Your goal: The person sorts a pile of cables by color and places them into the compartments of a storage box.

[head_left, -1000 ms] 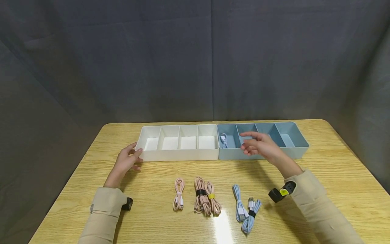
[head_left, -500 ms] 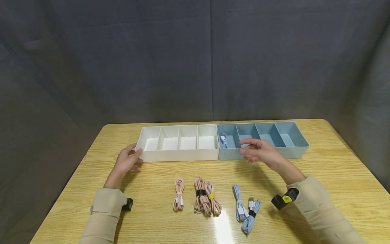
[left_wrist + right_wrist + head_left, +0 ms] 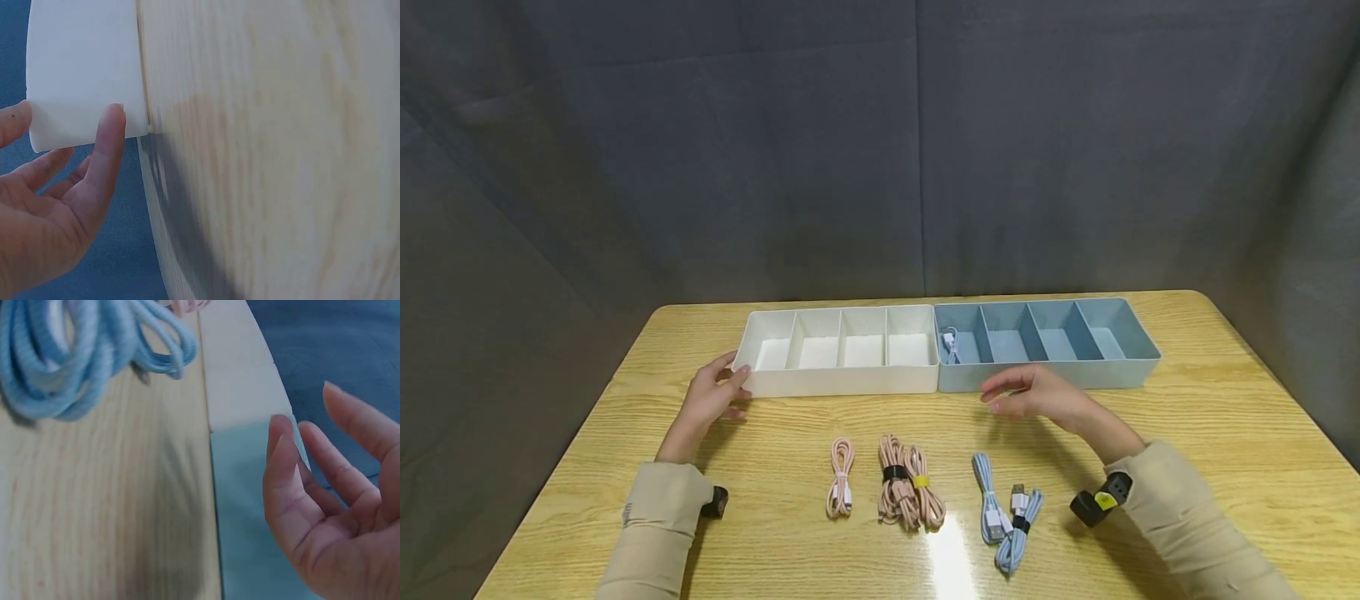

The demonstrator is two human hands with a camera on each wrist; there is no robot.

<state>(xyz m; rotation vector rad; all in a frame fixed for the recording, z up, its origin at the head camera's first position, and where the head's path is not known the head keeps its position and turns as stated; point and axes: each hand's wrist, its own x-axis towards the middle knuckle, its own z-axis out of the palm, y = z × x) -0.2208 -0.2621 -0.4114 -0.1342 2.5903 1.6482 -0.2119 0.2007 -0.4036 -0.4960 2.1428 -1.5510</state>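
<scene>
My left hand [image 3: 709, 397] rests at the left end of a white divided organizer box [image 3: 835, 382]; in the left wrist view its thumb [image 3: 107, 147] lies against the front wall, with the other fingers loosely spread about the end. My right hand [image 3: 1037, 396] hovers with nothing in it before a blue divided organizer box [image 3: 1097, 375], fingers relaxed and slightly bent. A light blue charging cable [image 3: 951, 346] lies in that box's leftmost compartment. Two bundled blue USB cables [image 3: 988, 500] [image 3: 1015, 546] lie on the table below the right hand.
A pink cable [image 3: 841, 479] lies left of centre on the wooden table [image 3: 775, 550]. Beside it are pinkish-brown cables, one bundle with a black strap [image 3: 895, 473] and one with a yellow tie [image 3: 921, 482]. A dark curtain [image 3: 880, 167] hangs behind the table.
My right hand has drawn back and down from over the blue box to in front of it. The left hand, cables and boxes stay put.
</scene>
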